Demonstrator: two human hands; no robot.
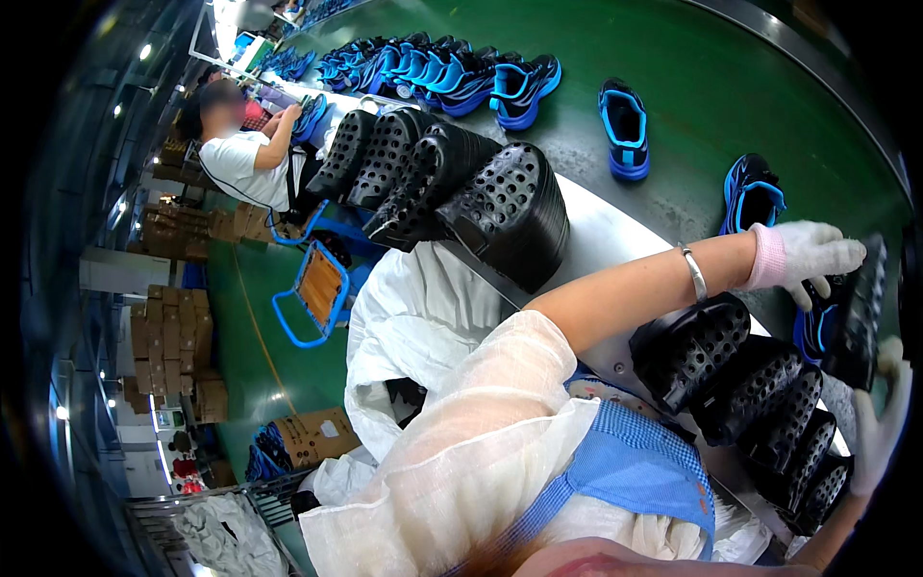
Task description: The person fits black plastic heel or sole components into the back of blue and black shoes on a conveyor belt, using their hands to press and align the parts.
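A black, perforated, toe-shaped plastic piece [854, 322] stands tilted and blurred at the far right. My right hand [886, 409], in a white glove, grips its lower end, with the fingers partly hidden by it and the picture's dark rim. My left hand [808, 255], gloved with a pink cuff, has its fingers stretched out and thumb apart; the fingertips reach the piece's upper edge. Whether they press on it is unclear. Under the left hand, a black and blue sneaker [813, 332] is partly covered. Another sneaker [753, 192] lies just beyond the left wrist.
Nested black perforated pieces [692, 351] line the table edge below my left forearm; more stacks [505, 207] stand to the left. A lone sneaker [625, 130] and a sneaker row [433, 72] rest on the green surface. A seated person [245, 149] works far left, near a blue-framed stool [317, 284].
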